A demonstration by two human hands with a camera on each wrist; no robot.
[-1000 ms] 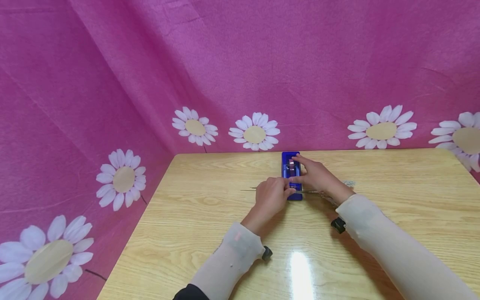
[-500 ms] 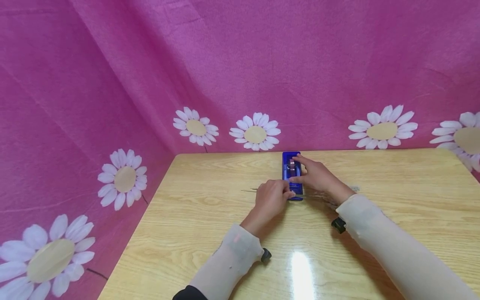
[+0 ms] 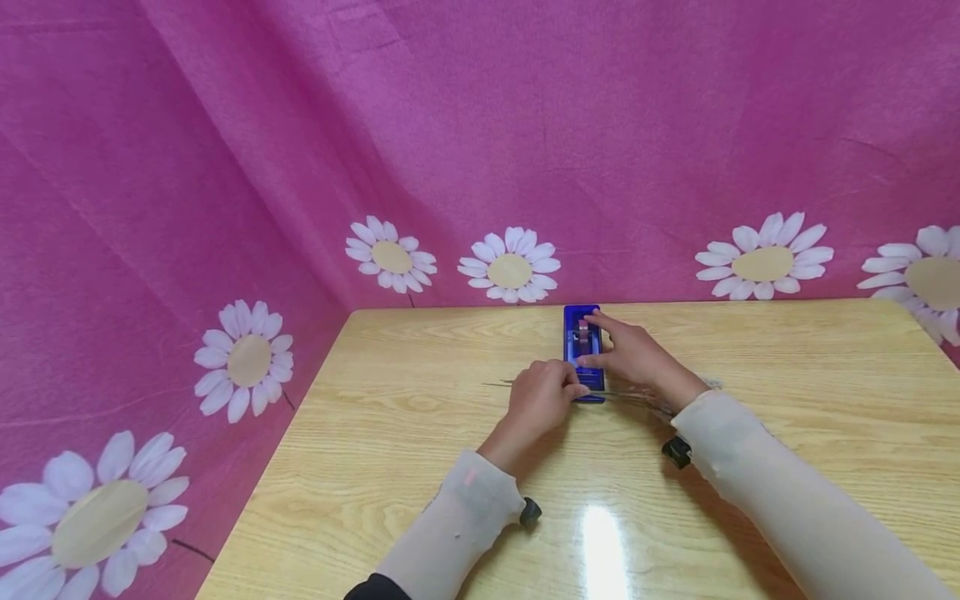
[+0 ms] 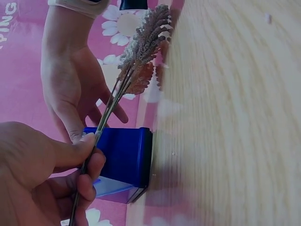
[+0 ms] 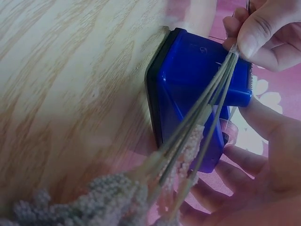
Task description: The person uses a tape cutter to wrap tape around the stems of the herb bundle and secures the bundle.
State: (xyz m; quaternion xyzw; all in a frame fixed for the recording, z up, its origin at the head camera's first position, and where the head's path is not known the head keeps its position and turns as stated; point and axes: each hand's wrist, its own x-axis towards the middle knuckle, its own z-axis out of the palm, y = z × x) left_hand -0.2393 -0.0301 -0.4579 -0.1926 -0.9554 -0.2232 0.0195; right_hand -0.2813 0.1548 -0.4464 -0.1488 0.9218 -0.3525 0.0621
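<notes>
My left hand (image 3: 540, 396) pinches a bundle of thin dried-flower stems (image 4: 109, 108) between thumb and fingers. A shiny strip of clear tape (image 5: 233, 50) shows on the stems beside the thumb. Fluffy greyish and reddish-brown flower heads (image 4: 146, 44) spread towards the right forearm. Behind the stems, a blue tape dispenser (image 5: 193, 59) stands on the table, with a tape roll (image 3: 583, 327) inside. My right hand (image 3: 636, 358) is at the dispenser's right side, fingers extended and spread, the index finger by its far end and the thumb near its cutter end.
The pale wood-grain table (image 3: 390, 483) ends right behind the dispenser at a pink cloth (image 3: 600, 150) printed with white daisies. Thin stem ends (image 3: 497, 383) stick out to the left of the left hand. Dark wrist cameras (image 3: 677, 452) sit under both sleeves.
My left hand and the stems have shifted slightly towards me, showing more of the dispenser's near end. The right hand and dispenser stay in nearly the same place.
</notes>
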